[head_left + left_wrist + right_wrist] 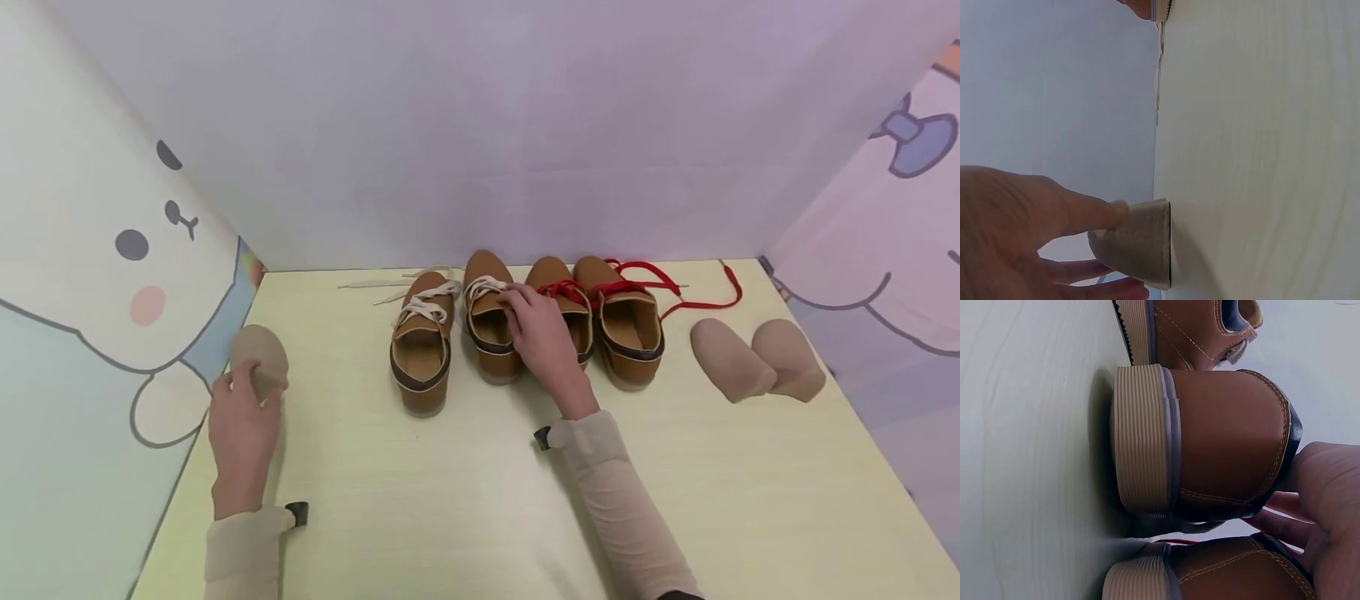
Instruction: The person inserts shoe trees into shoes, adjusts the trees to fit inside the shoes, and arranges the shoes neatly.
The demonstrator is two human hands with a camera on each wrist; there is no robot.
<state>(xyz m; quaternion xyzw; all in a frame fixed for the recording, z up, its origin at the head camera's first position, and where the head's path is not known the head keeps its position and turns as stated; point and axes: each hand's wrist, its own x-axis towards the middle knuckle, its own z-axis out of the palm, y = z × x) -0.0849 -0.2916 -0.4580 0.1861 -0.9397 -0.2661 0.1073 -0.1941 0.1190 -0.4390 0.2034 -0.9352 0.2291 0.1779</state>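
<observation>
Four tan-brown leather lace-up shoes with ribbed pale soles stand in a row at the back of the pale yellow-green tabletop [465, 500], heels toward us, so their openings face the person and can be reached from above. The two on the left carry cream laces, the left one [421, 354] set slightly nearer to us than its mate [487, 321]; the two on the right, one [566, 312] beside the other [626, 329], carry red laces that trail loose across the tabletop. Our right hand [542, 337] rests on the second cream-laced shoe, its grip closed over the collar with fingers tucked inside the opening, which the right wrist view confirms at the heel [1222, 437]. Our left hand [242, 421] sits well apart near the left wall, its grip pinching a beige rounded fabric shoe insert [260, 360] that stands on the tabletop edge; the left wrist view shows thumb and fingers around it [1138, 240]. Two more beige inserts, one [731, 360] touching the other [789, 358], lie to the right of the red-laced pair. The right hand covers part of the inner red-laced shoe, and we cannot tell whether any shoe already has an insert inside. The wrist cameras crop all but soles and heels.
</observation>
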